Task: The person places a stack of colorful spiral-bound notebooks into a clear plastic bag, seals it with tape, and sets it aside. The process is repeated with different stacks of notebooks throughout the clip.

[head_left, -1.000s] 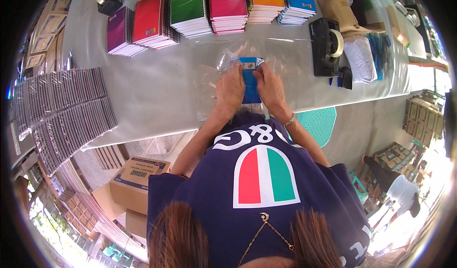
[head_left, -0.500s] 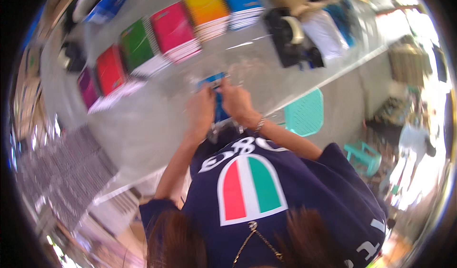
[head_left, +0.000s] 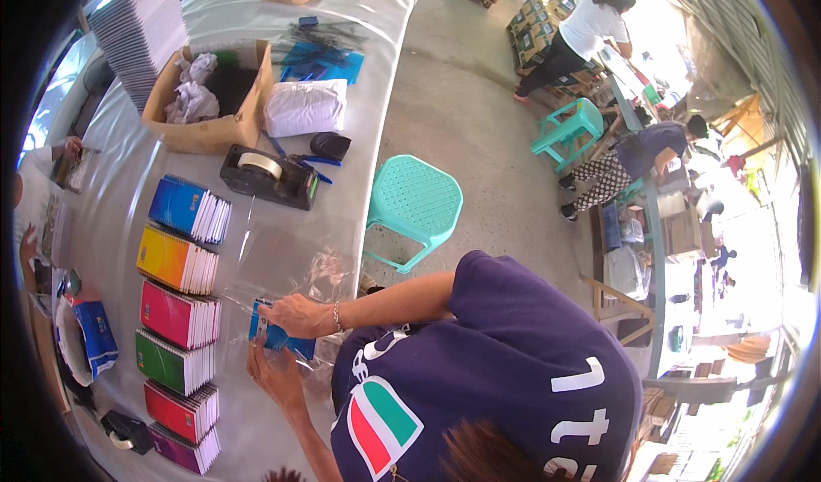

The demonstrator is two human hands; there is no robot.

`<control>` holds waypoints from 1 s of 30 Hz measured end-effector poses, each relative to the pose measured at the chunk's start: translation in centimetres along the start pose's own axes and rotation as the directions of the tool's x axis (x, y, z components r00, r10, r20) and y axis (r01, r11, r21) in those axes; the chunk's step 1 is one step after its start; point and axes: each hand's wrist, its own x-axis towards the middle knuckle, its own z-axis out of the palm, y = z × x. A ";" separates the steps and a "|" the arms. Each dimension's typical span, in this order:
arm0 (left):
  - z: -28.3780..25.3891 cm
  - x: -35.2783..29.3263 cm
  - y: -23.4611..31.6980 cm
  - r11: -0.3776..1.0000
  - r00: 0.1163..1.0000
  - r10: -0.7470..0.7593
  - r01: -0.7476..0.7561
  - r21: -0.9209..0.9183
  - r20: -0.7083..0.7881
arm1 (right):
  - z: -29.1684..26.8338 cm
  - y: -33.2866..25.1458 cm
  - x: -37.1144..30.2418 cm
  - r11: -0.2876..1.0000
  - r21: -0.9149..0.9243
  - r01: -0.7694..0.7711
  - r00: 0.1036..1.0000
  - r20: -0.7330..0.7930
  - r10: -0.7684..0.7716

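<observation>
A blue-covered notebook (head_left: 278, 338) lies at the table's near edge, with crinkled clear plastic film (head_left: 312, 268) around it. My right hand (head_left: 299, 315), a bracelet on its wrist, is closed on the notebook's upper side, fingers pressed to the cover. From below, my left hand (head_left: 275, 371) grips the lower edge. Whether the notebook is inside the plastic I cannot tell. Left of my hands runs a row of spiral notebook stacks: blue (head_left: 182, 204), yellow (head_left: 175, 258), pink (head_left: 175, 313), green (head_left: 171, 360), red (head_left: 178, 409) and purple (head_left: 181, 448).
Beyond the stacks stand a black tape dispenser (head_left: 269, 178), a white plastic-wrapped pack (head_left: 305, 107) and an open cardboard box (head_left: 248, 131). A tall paper stack (head_left: 141, 37) rises behind. A green stool (head_left: 415, 200) adjoins the table. Other people work at the left edge and far right.
My view has swung round, bringing the box, the stool and other people into sight. Both hands stay on the blue notebook, the right one now lying across its cover.
</observation>
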 end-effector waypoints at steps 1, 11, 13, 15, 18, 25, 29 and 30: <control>0.2 -0.1 -0.3 1.000 1.000 -0.004 0.004 -0.012 -0.005 | 0.3 0.2 0.0 1.000 0.004 0.014 1.000 -0.022 -0.014; 1.3 -0.7 -0.7 0.988 0.997 0.050 -0.057 0.141 0.050 | 2.1 1.3 0.7 0.999 0.032 0.010 0.995 -0.099 -0.006; 1.4 -0.6 -0.5 0.983 0.996 0.053 -0.065 0.171 0.076 | 2.4 1.6 0.9 0.999 0.034 0.014 0.995 -0.099 -0.011; 1.5 -0.2 -0.2 0.981 0.995 0.038 -0.054 0.184 0.092 | 2.2 1.7 1.1 0.999 0.039 0.029 0.994 -0.105 -0.025; 1.8 0.3 -0.3 0.977 0.991 0.014 -0.042 0.210 0.133 | 1.5 0.9 1.1 0.999 0.012 -0.041 0.998 -0.054 0.041; 2.2 1.2 -1.1 0.995 0.984 -0.016 -0.001 0.095 0.178 | 1.3 0.7 1.4 0.997 0.055 -0.055 0.998 -0.020 0.056; 3.1 1.1 -1.5 0.998 0.988 -0.025 0.016 0.060 0.150 | 0.6 -0.2 1.0 0.993 0.069 -0.093 0.996 -0.006 0.093; 3.3 1.0 -1.6 0.999 0.990 -0.018 0.011 0.048 0.138 | 0.4 -0.4 0.9 0.991 0.075 -0.109 0.994 -0.001 0.110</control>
